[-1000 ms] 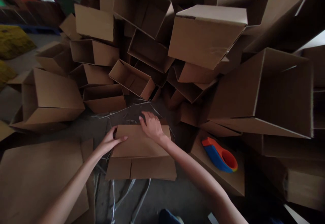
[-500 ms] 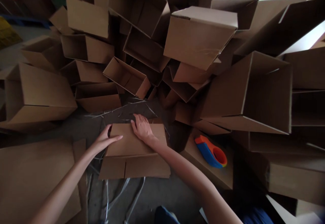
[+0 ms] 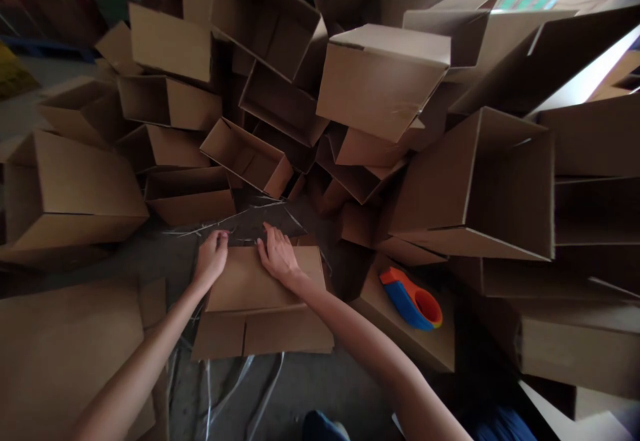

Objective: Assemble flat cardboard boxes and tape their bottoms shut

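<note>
Flattened cardboard boxes (image 3: 267,291) lie in front of me on the dark floor, their near flaps showing a slit. My right hand (image 3: 279,254) rests on the upper sheet, fingers stretched out and the palm down. At the far left corner of the cardboard is my left hand (image 3: 213,254), its thumb and fingers pressed together. Whatever sits in that pinch, if anything, is too small to make out. Pale plastic straps (image 3: 227,398) stick out from under the near edge.
An orange and blue tape dispenser (image 3: 413,300) lies on a carton (image 3: 367,288) at the right. Open cardboard boxes (image 3: 383,81) are piled high across the back and right. Flat cardboard (image 3: 70,354) lies at the left. More straps (image 3: 220,220) are strewn on the floor beyond.
My left hand has risen off the cardboard's left edge and moved up to its far corner, fingers closing together. The right hand stays flat on the sheet.
</note>
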{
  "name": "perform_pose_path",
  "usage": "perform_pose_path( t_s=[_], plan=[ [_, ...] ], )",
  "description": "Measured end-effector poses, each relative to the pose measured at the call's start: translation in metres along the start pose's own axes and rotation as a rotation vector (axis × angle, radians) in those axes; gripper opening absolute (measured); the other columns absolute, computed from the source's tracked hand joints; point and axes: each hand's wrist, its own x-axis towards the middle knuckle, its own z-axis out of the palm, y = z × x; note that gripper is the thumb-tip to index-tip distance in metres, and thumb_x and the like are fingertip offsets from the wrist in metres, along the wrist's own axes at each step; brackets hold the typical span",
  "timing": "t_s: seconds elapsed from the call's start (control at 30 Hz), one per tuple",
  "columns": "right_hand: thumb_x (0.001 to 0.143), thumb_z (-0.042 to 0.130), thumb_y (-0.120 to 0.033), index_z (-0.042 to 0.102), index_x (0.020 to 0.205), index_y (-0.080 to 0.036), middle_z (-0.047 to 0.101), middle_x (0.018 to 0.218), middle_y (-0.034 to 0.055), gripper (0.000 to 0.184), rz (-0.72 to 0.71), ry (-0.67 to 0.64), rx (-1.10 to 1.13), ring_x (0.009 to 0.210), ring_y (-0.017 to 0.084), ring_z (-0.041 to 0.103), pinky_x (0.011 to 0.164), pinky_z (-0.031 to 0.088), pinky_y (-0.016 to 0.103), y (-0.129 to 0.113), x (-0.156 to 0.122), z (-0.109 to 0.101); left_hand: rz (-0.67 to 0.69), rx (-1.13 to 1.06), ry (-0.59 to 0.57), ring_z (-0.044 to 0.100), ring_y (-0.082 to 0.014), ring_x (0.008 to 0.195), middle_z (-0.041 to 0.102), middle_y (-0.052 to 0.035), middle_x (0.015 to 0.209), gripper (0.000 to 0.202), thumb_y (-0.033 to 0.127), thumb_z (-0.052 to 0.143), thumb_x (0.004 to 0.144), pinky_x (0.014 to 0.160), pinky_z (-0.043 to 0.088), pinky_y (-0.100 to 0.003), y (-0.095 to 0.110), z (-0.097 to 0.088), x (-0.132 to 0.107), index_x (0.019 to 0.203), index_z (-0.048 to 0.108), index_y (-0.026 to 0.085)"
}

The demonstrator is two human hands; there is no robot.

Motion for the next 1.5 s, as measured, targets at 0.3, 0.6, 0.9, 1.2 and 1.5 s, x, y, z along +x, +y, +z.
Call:
perform_pose_path(
  t_s=[0.3, 0.6, 0.9, 1.2, 1.5],
  plan=[
    [0.1, 0.031, -0.029, 0.026, 0.149, -0.01, 0.056, 0.13, 0.0175, 0.053, -0.081, 0.052, 0.022, 0.12, 0.026, 0.05, 0.102, 0.042, 0.042, 0.0, -0.001, 0.0, -0.016, 0.568, -0.227, 0.072, -0.034, 0.09, 0.074, -0.0213, 0.099, 0.048, 0.033, 0.023, 0.098, 0.072, 0.051, -0.039, 0.029, 0.007, -0.006, 0.109, 0.066, 0.013],
    [0.099, 0.032, -0.028, 0.024, 0.151, -0.013, 0.055, 0.132, 0.0167, 0.054, -0.077, 0.031, 0.002, 0.122, 0.025, 0.049, 0.103, 0.042, 0.042, 0.001, 0.001, 0.0, 0.003, 0.605, -0.232, 0.072, -0.0341, 0.09, 0.074, -0.0221, 0.097, 0.05, 0.033, 0.023, 0.098, 0.07, 0.052, -0.039, 0.029, 0.01, -0.002, 0.109, 0.067, 0.012],
    [0.1, 0.036, -0.029, 0.048, 0.131, -0.012, 0.063, 0.12, 0.0145, 0.037, 0.001, -0.032, -0.041, 0.111, 0.024, 0.057, 0.096, 0.044, 0.036, 0.002, 0.004, 0.001, 0.023, 0.617, -0.24, 0.072, -0.033, 0.091, 0.074, -0.0197, 0.097, 0.049, 0.031, 0.021, 0.098, 0.073, 0.052, -0.038, 0.026, 0.012, 0.001, 0.106, 0.066, 0.013],
    [0.103, 0.034, -0.03, 0.067, 0.098, -0.018, 0.069, 0.1, 0.0083, 0.035, -0.011, -0.146, -0.157, 0.096, 0.02, 0.065, 0.085, 0.045, 0.03, 0.0, 0.005, -0.002, 0.024, 0.615, -0.247, 0.072, -0.0324, 0.091, 0.074, -0.0195, 0.098, 0.049, 0.031, 0.021, 0.098, 0.073, 0.051, -0.037, 0.025, 0.011, -0.001, 0.107, 0.066, 0.014],
    [0.103, 0.035, -0.03, 0.067, 0.098, -0.017, 0.068, 0.101, 0.009, 0.035, -0.013, -0.142, -0.138, 0.097, 0.02, 0.063, 0.088, 0.045, 0.03, -0.001, 0.002, -0.003, 0.042, 0.61, -0.249, 0.072, -0.0327, 0.091, 0.074, -0.0183, 0.097, 0.048, 0.031, 0.021, 0.098, 0.073, 0.051, -0.038, 0.022, 0.009, -0.003, 0.105, 0.065, 0.015]
  ],
)
